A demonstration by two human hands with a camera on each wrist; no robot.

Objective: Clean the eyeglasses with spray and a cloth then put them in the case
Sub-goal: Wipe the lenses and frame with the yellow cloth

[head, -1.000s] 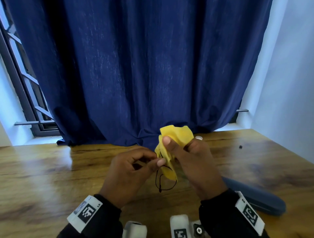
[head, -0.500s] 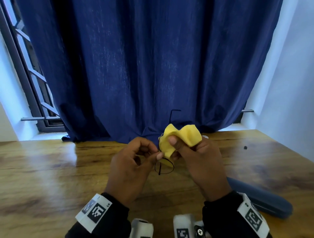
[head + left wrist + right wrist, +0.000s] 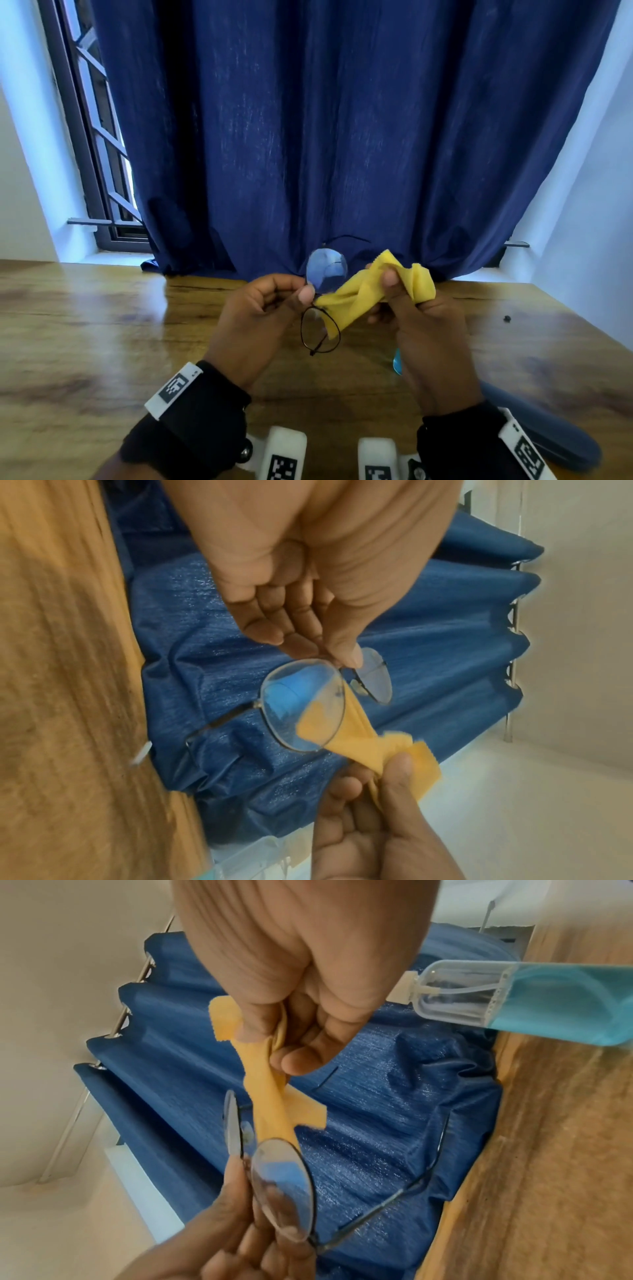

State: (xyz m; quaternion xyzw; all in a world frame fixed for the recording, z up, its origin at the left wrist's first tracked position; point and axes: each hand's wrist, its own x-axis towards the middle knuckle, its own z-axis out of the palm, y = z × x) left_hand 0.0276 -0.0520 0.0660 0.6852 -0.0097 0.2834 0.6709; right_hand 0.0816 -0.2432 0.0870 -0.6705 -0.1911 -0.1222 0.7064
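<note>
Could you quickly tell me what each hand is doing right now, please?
Left hand: pinches the eyeglasses at the bridge.
Right hand: grips the yellow cloth.

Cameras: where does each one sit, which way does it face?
Head: on the head, looking forward and down at both hands, the table and curtain.
Left wrist: along the left hand pinching the eyeglasses.
Right wrist: along the right hand gripping the yellow cloth; spray bottle beside.
Shared: all three show eyeglasses, cloth, both hands.
</note>
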